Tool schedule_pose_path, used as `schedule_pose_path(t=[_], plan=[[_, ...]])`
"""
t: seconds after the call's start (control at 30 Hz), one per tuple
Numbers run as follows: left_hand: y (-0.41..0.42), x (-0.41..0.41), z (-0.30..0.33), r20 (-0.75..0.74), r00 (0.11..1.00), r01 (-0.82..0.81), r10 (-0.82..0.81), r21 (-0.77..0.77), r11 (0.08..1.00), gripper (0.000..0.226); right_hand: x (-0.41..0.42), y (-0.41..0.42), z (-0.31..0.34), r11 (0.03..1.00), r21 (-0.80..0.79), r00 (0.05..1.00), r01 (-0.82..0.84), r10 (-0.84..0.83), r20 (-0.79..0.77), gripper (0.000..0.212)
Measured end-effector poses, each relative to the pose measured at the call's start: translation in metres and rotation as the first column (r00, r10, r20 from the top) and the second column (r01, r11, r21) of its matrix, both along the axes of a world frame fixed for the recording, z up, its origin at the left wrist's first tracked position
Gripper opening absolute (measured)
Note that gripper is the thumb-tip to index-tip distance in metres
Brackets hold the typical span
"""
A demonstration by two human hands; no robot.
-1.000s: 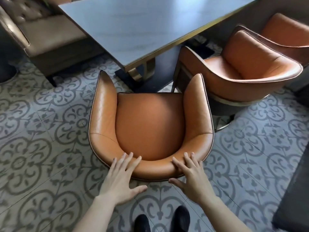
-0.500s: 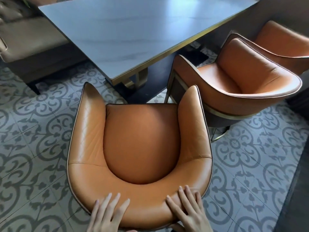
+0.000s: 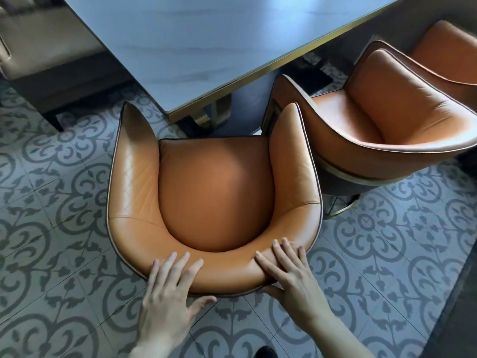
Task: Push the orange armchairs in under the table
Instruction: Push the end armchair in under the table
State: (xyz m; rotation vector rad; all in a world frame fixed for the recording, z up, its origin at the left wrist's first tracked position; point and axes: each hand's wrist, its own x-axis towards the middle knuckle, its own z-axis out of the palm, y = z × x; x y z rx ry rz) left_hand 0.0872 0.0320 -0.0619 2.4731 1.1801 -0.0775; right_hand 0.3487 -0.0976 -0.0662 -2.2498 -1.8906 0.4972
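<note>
The near orange armchair [image 3: 214, 192] stands in front of me, its seat facing a corner of the grey gold-edged table [image 3: 206, 47]. Its two arm tips flank that corner, and the seat's front edge lies just short of the tabletop. My left hand [image 3: 167, 306] lies on the left of the curved backrest, fingers on top and thumb behind the rim. My right hand [image 3: 291, 282] grips the right of the backrest the same way. A second orange armchair [image 3: 382, 112] stands to the right, angled along the table's long side, almost touching the near chair's right arm.
A third orange armchair [image 3: 444, 52] shows at the far right edge. A brown upholstered bench [image 3: 46, 60] stands at the left of the table. The table's gold base [image 3: 211, 117] sits under the corner. Patterned tile floor [image 3: 51, 228] surrounds the chairs, with a dark edge [image 3: 454, 319] at lower right.
My hands went from reaching the backrest to lying over it with thumbs behind. The near armchair now stands closer to the table corner, and I have stepped forward with it.
</note>
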Motion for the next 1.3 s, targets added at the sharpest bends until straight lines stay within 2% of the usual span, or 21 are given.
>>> schedule_pose_path(t=[0.17, 0.33, 0.57, 0.83, 1.03, 1.17, 1.3], plan=[[0.020, 0.008, 0.000, -0.019, 0.999, -0.033, 0.033, -0.023, 0.999, 0.076, 0.009, 0.026, 0.000, 1.000, 0.016, 1.000, 0.010, -0.010, -0.009, 0.082], [0.038, 0.016, -0.008, -0.013, 0.999, -0.036, 0.036, 0.049, 0.998, 0.078, 0.020, 0.046, 0.002, 0.998, 0.049, 0.999, 0.024, -0.023, -0.031, 0.063], [0.072, 0.036, -0.010, 0.001, 0.998, -0.055, 0.055, 0.099, 0.994, 0.077, 0.046, 0.089, -0.003, 0.998, 0.050, 1.000, -0.027, 0.027, 0.003, 0.064], [0.107, 0.050, -0.008, -0.031, 0.996, -0.076, 0.080, 0.107, 0.991, 0.080, 0.062, 0.130, -0.006, 0.998, 0.023, 0.999, -0.053, 0.053, 0.013, 0.060], [0.128, 0.060, -0.012, -0.069, 0.994, -0.075, 0.084, 0.121, 0.990, 0.085, 0.074, 0.159, 0.000, 0.993, -0.092, 0.997, -0.072, 0.075, 0.029, 0.064], [0.128, 0.060, -0.008, -0.097, 0.992, -0.073, 0.081, 0.082, 0.994, 0.084, 0.067, 0.156, 0.012, 0.989, -0.145, 0.998, -0.027, 0.034, 0.046, 0.069], [0.132, 0.063, 0.004, -0.134, 0.987, -0.095, 0.089, -0.041, 0.995, 0.082, 0.053, 0.149, 0.039, 0.981, -0.194, 0.999, 0.009, -0.001, 0.040, 0.068]])
